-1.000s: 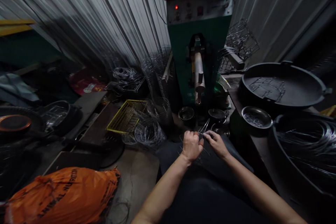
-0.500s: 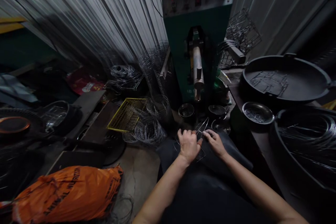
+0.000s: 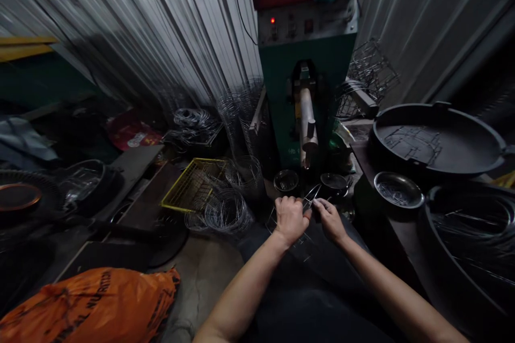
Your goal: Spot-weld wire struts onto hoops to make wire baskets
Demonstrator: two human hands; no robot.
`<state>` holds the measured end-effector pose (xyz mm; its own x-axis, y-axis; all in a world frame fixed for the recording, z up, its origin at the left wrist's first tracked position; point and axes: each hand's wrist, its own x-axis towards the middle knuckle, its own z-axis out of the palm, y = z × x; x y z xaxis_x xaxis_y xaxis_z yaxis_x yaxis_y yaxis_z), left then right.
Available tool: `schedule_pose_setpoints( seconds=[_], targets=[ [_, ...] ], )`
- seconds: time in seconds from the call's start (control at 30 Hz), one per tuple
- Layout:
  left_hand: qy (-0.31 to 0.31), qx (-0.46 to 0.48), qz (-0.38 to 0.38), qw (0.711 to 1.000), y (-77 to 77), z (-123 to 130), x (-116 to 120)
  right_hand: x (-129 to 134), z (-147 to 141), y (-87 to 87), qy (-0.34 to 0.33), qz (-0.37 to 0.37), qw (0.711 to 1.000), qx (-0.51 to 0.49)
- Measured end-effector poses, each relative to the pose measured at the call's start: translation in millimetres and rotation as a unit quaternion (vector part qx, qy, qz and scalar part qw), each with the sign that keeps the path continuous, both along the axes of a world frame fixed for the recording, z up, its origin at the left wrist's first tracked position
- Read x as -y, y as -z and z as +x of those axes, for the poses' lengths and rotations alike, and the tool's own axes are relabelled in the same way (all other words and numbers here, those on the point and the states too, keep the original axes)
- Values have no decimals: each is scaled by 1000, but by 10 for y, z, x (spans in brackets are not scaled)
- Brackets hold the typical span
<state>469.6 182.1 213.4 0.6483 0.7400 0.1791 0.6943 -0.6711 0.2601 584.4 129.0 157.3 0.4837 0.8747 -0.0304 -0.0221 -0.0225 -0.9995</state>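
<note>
My left hand (image 3: 290, 218) is closed around a thin metal wire frame (image 3: 302, 240), whose rods stick out beside and below the fist. Close by on the right, my right hand (image 3: 329, 217) pinches at a bent wire piece (image 3: 313, 193) that rises to a point between the two hands. The fingers hide where the wires meet. Both hands are above my dark-clad lap, in front of the spot welder's (image 3: 308, 118) pale electrode arm and lower tip.
A yellow wire basket (image 3: 193, 185) and wire mesh rolls (image 3: 227, 211) stand at left. On the right are a round black pan (image 3: 438, 139), a metal bowl (image 3: 398, 190) of small wire pieces and a tub (image 3: 475, 225) of wire. An orange sack (image 3: 92, 305) lies front left.
The view has tilted up, so a clock on the machine now shows fully. Both hands keep their hold, and the bent wire between them leans slightly more to the right.
</note>
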Motion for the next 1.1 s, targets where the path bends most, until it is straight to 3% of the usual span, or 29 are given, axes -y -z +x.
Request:
schedule_pose_setpoints(
  seconds=[0.4,0.93,1.1],
  targets=[
    [28,10,9,1000,-112,179,-221,-204,162,-101,25,12,999,-42],
    [31,-71,27,997,-324,432,-615,-597,310,-239,59,63,994,-74],
    [27,-86,20,996,-376,501,-683,-689,385,-198,68,74,992,-80]
  ],
)
